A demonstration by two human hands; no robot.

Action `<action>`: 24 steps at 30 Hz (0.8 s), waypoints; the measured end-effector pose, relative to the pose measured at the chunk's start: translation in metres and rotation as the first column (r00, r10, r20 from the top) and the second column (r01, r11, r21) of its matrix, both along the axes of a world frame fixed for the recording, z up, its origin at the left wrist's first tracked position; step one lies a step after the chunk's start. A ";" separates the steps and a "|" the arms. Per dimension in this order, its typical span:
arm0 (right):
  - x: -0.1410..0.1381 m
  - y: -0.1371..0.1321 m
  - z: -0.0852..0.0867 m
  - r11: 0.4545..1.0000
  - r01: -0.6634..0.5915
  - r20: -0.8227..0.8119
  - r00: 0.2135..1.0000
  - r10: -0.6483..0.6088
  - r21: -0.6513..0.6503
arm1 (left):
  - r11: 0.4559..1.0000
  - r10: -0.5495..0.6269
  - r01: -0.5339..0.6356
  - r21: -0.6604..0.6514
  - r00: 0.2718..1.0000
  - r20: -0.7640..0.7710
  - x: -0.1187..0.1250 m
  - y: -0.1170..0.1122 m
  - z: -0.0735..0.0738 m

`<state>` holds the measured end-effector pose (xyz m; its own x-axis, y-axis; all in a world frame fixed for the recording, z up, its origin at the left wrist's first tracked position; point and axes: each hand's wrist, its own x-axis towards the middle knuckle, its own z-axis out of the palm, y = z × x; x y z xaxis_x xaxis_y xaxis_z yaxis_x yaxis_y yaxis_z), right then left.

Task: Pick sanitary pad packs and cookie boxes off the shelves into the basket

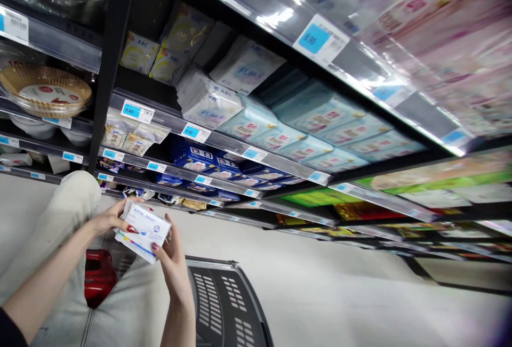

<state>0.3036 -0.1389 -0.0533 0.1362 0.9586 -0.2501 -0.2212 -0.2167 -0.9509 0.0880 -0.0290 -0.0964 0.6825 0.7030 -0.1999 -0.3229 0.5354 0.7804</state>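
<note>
I hold a small white packet (144,228) with blue print between both hands, low at the left of the view. My left hand (109,218) grips its left end, thumb on the front. My right hand (173,253) is closed on its lower right corner. The packet sits above my knees, in front of the lowest shelves.
A dark grey shopping basket (228,304) with a red handle part (98,277) stands on the pale floor below my hands. Store shelves (224,142) with blue price tags carry white, light blue and dark blue packs. A stack of paper liners (46,91) sits at far left.
</note>
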 end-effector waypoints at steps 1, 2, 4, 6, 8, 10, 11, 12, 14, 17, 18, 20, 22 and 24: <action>0.000 0.000 -0.003 1.000 0.016 0.006 1.000 -0.016 0.001 | 1.000 -0.002 0.002 -0.006 1.000 -0.003 0.000 0.000 0.000; -0.001 0.001 -0.005 1.000 0.026 0.010 1.000 -0.026 0.005 | 1.000 -0.003 0.003 -0.009 1.000 0.000 0.000 0.000 0.000; -0.002 0.001 -0.008 0.999 0.036 0.014 0.999 -0.036 0.015 | 1.000 0.000 0.000 -0.012 1.000 0.014 0.000 0.001 0.002; -0.003 0.002 -0.009 0.999 0.041 0.015 0.999 -0.041 0.023 | 1.000 0.002 -0.002 -0.015 1.000 0.021 0.000 0.001 0.004; -0.005 0.002 -0.007 0.998 0.056 0.018 0.998 -0.057 0.027 | 1.000 0.003 -0.003 -0.017 1.000 0.013 0.001 0.001 0.005; -0.006 0.003 -0.005 0.997 0.067 0.018 0.998 -0.068 0.028 | 1.000 0.003 -0.003 -0.014 1.000 0.006 0.001 0.001 0.006; -0.007 0.003 -0.004 0.997 0.069 0.018 0.997 -0.069 0.027 | 1.000 0.003 -0.003 -0.011 1.000 0.006 0.001 0.000 0.006; -0.007 0.003 -0.004 0.997 0.068 0.018 0.997 -0.068 0.026 | 1.000 0.001 -0.001 -0.008 1.000 0.008 0.001 0.000 0.006; -0.008 0.002 -0.004 0.997 0.071 0.021 0.997 -0.071 0.025 | 1.000 0.000 0.000 -0.002 1.000 0.009 0.000 0.000 0.006; -0.008 0.002 -0.006 0.996 0.084 0.029 0.996 -0.085 0.025 | 1.000 0.001 -0.001 -0.006 1.000 0.005 0.000 -0.001 0.005; -0.008 0.002 -0.006 0.995 0.092 0.033 0.995 -0.093 0.025 | 1.000 0.002 -0.002 -0.015 1.000 0.009 0.000 -0.001 0.005; -0.012 0.003 -0.007 0.991 0.132 0.060 0.989 -0.134 0.028 | 0.998 0.005 -0.004 -0.056 1.000 0.029 0.001 -0.002 0.003; -0.021 0.002 -0.006 0.975 0.218 0.135 0.966 -0.221 0.038 | 0.993 0.025 -0.019 -0.116 0.999 0.048 0.003 -0.003 -0.002; -0.038 0.001 -0.002 0.944 0.327 0.263 0.907 -0.328 0.050 | 0.983 0.059 -0.050 -0.176 0.997 0.045 0.006 -0.004 -0.009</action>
